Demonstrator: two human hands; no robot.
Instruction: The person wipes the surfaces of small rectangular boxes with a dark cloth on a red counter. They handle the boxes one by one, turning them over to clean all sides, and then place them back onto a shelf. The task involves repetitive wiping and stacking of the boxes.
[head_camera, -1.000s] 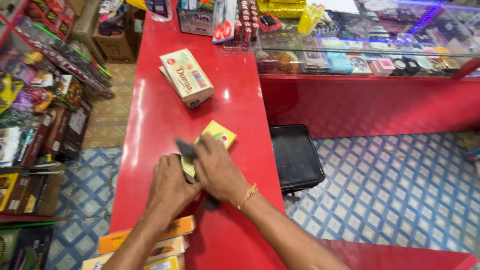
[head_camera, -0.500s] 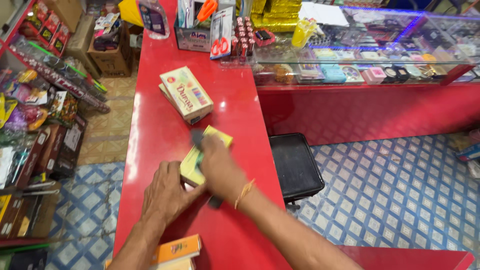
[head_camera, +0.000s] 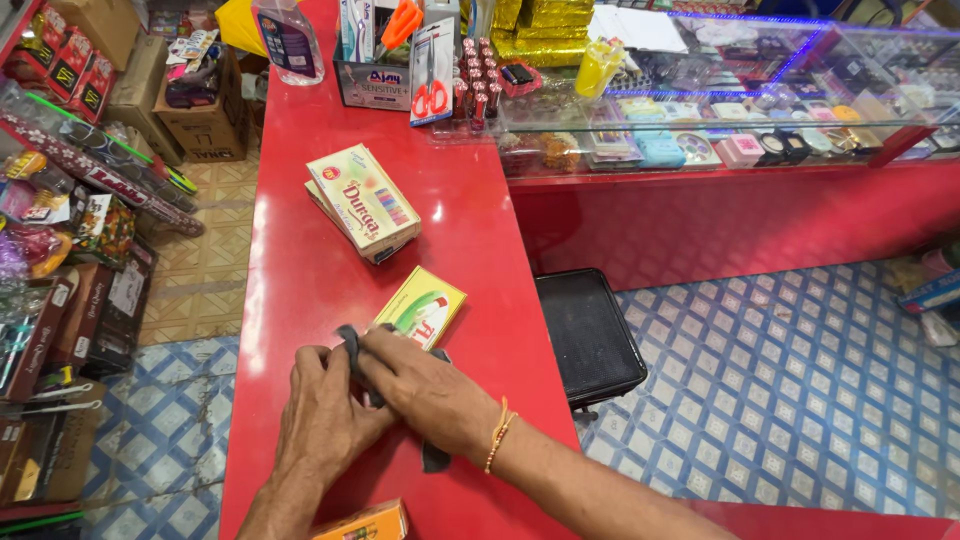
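Pressing dark cloth under both flat, open hands, left hand, right hand, beside yellow-green packet

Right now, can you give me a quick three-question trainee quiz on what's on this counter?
1. True or false: the yellow box lies on the red counter just beyond the hands.
2. What are the left hand and right hand both pressing on? A) scissors B) a dark cloth C) a bottle
3. Which wrist wears the orange thread?

Key
1. True.
2. B: the cloth shows between and beneath the hands.
3. The right wrist.
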